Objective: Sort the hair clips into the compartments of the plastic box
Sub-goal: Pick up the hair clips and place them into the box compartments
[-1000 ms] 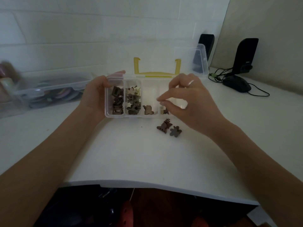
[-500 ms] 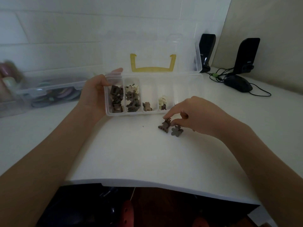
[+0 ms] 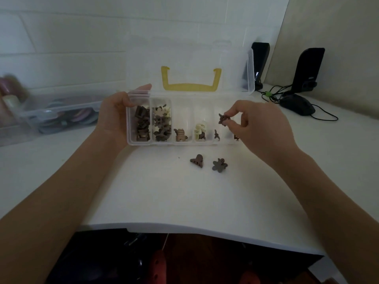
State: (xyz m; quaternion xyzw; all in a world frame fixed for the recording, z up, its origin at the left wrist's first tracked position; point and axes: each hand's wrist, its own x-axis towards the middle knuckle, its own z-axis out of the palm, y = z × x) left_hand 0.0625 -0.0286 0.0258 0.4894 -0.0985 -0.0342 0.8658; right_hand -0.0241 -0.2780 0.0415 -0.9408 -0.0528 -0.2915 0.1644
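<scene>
— How far along?
— Mostly sorted. Plastic box point(image 3: 131, 140) open near the middle of the tabletop point(image 3: 164, 197), lid up toward the far edge. Left compartments well filled with dark and cream clips; only one or a few in each of the others further right.
— In hand now?
— One dark hair clip point(image 3: 224, 119), pinched in the fingers point(image 3: 229, 124) of the right hand point(image 3: 260, 128), held over the right-hand compartments. Not yet dropped. Which compartment exactly, hard to tell.
— Left hand?
— Left hand point(image 3: 114, 117) wrapped round the box's left end, thumb over the far corner, steadying it.
— Still to do?
— Two loose: a brown claw clip point(image 3: 197, 160) and a flower clip point(image 3: 219, 165), just beside each other, a little nearer the front edge than the box.
— Room to move?
— Bare tabletop from the box to the front edge. Toward the left edge, a clear bin point(image 3: 61, 117); toward the far right corner, a mouse point(image 3: 297, 104), cables, speakers. All well apart from the clips
</scene>
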